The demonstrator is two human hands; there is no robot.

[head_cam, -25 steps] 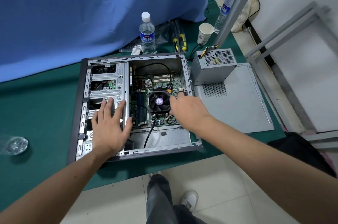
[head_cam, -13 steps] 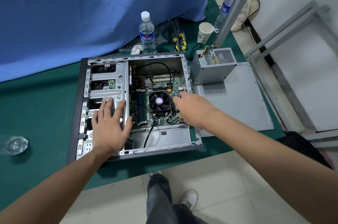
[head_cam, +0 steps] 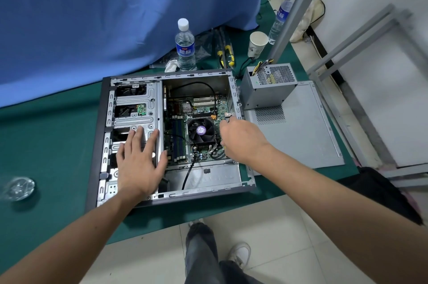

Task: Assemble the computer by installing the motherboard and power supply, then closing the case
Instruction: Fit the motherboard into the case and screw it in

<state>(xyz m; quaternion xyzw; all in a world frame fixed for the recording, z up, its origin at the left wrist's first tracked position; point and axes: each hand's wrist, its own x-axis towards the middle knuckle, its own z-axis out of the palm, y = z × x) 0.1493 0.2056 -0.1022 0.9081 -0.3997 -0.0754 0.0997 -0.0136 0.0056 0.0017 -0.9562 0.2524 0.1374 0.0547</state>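
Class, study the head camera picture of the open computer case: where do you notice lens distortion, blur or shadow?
Head view: wide-angle bending bows the grey frame bars at right; the clear round object at the left edge is smeared; the case interior is evenly lit and sharp, with soft shadow under the left hand only.

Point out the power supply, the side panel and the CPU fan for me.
power supply (head_cam: 266,92), head view, grey side wall.
side panel (head_cam: 298,135), head view, bare flat sheet.
CPU fan (head_cam: 200,130), head view, hub sticker.
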